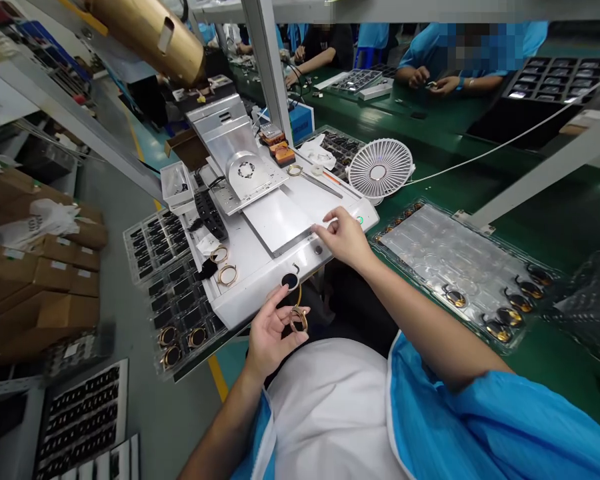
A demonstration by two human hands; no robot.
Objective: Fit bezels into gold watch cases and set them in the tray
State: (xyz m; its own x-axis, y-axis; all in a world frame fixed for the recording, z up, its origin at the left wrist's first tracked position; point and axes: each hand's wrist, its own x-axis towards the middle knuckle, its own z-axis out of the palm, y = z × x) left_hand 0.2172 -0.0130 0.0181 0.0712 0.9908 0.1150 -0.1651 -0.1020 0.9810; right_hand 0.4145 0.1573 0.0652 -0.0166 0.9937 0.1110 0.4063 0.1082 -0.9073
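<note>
My left hand point(270, 333) is closed in front of my body, below the machine's front edge. It grips a gold ring-shaped watch case point(299, 321) between thumb and fingers. At its fingertips is a round black watch screen point(290, 281) with a short curled flex cable. My right hand point(347, 239) is beside the front right corner of a flat white plate point(280, 220), palm down, thumb and forefinger apart; no object shows in it. Two gold rings point(227, 275) lie on the machine's white base point(247, 293), to the left.
A round white fan point(380, 170) stands behind the base. Tweezers point(325, 187) lie on it. Trays of round parts stand at right point(460, 267) and left point(180, 313). A brass-coloured cylinder point(150, 40) hangs overhead. Co-workers point(465, 60) sit across the green bench.
</note>
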